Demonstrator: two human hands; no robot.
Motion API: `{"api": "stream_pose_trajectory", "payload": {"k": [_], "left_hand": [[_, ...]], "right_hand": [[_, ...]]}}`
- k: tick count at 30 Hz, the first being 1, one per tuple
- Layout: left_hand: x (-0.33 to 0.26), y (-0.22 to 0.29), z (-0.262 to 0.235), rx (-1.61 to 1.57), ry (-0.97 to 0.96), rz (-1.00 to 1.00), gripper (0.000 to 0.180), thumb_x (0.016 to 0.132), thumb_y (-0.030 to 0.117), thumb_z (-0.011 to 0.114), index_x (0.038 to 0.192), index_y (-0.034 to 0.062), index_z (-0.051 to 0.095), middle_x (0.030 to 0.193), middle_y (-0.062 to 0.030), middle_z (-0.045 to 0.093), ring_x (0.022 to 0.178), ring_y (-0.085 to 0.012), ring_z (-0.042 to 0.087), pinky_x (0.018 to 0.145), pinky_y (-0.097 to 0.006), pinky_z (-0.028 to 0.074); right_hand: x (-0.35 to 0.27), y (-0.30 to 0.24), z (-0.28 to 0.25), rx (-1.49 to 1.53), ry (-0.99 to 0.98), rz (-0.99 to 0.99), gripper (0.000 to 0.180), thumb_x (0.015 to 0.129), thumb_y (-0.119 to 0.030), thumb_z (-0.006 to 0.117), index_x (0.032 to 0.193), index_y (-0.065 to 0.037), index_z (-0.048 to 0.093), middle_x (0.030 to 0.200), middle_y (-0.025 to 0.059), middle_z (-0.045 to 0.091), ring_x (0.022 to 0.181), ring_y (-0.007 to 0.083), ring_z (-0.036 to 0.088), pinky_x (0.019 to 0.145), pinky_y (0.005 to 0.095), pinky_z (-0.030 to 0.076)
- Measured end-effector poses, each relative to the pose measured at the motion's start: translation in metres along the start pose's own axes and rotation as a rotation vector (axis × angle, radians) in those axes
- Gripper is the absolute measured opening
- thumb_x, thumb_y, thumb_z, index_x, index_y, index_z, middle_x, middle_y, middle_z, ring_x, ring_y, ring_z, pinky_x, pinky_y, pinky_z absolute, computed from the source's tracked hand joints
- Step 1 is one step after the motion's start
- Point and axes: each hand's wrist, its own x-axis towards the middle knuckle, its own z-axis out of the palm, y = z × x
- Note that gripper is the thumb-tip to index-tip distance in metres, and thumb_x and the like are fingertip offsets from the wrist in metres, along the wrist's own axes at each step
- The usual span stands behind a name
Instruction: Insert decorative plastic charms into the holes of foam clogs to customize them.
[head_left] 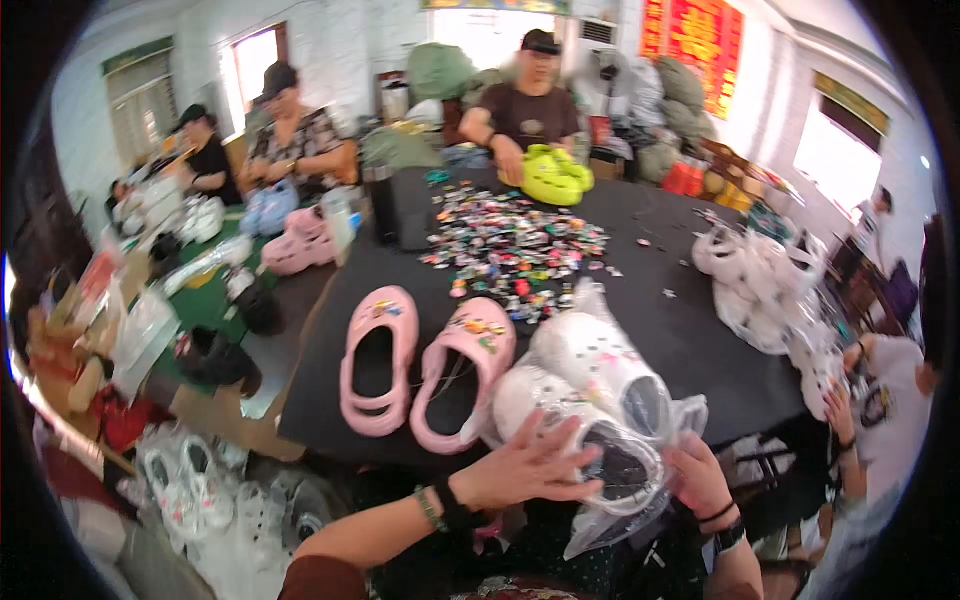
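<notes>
A pair of white clogs (575, 345) with small pastel charms lies in a clear plastic bag (597, 535) at the table's front edge. My left hand (525, 462) rests on the nearer clog through the plastic, its fingers spread. At the bag's right side, my right hand (697, 475) is closed on the plastic, thumb and fingers together. Just left of the bag stand two pink clogs, a left one (353, 375) without visible charms at its heel and a right one (488, 335) with colourful charms on its toe.
Loose colourful charms (505, 240) are heaped mid-table. Across the black table (650, 300), a person handles lime-green clogs (556, 178). White bagged clogs (760, 285) sit at the right, near another person's hand (838, 412). More bagged shoes (190, 490) lie lower left.
</notes>
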Motion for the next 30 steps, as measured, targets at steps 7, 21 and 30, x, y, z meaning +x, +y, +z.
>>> {"api": "stream_pose_trajectory", "payload": {"k": [7, 21, 30], "left_hand": [[-0.037, 0.005, -0.016, -0.080, -0.009, -0.262, 0.052, 0.085, 0.022, 0.063, 0.129, 0.0469, 0.050, 0.151, -0.0126, 0.021, 0.143, -0.0429, 0.016, 0.108, -0.072, 0.012], [-0.069, -0.002, -0.020, 0.181, 0.164, -0.450, 0.067, 0.072, 0.023, 0.081, 0.127, 0.0341, 0.044, 0.146, -0.0223, 0.020, 0.135, -0.0522, 0.022, 0.102, -0.076, 0.019], [-0.078, -0.003, -0.009, 0.329, 0.151, -0.531, 0.061, 0.077, 0.021, 0.075, 0.128, 0.0289, 0.041, 0.143, -0.0213, 0.026, 0.133, -0.0488, 0.029, 0.101, -0.075, 0.026]], "right_hand": [[0.007, -0.037, 0.016, 0.153, -0.054, -0.075, 0.034, 0.093, 0.001, 0.050, 0.127, 0.001, 0.051, 0.116, 0.0103, 0.062, 0.103, 0.0209, 0.062, 0.087, 0.0338, 0.053], [0.063, -0.114, -0.005, 0.120, 0.147, -0.115, 0.012, 0.087, 0.001, 0.055, 0.096, 0.006, 0.062, 0.097, 0.0136, 0.067, 0.076, 0.0197, 0.068, 0.066, 0.0306, 0.057], [0.085, -0.160, -0.039, -0.557, 0.115, -0.244, 0.010, 0.083, -0.001, 0.056, 0.092, 0.001, 0.060, 0.079, 0.0029, 0.059, 0.064, 0.0116, 0.057, 0.051, 0.0285, 0.047]]}}
